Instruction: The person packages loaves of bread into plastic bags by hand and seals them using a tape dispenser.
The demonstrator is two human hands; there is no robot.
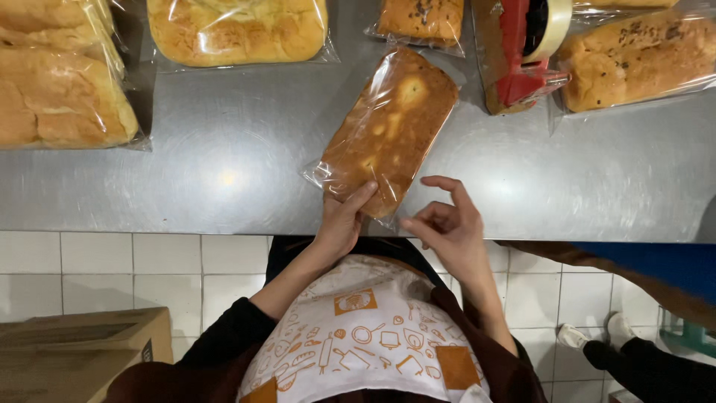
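Bagged loaf point(389, 130) lies slantwise on table point(224, 179), near end at edge. Left hand point(341, 220) pinches bag end; right hand point(447, 224) apart, empty. Loose film may slip; loaf could be dragged off edge.

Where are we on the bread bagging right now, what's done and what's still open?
Done: several bagged loaves lie along the far side of the steel counter. In hand: the left hand pinches the near end of a clear-bagged loaf, and the right hand hovers open beside it. Left: that bag's near end looks loose and untaped, and the red tape dispenser sits untouched behind.
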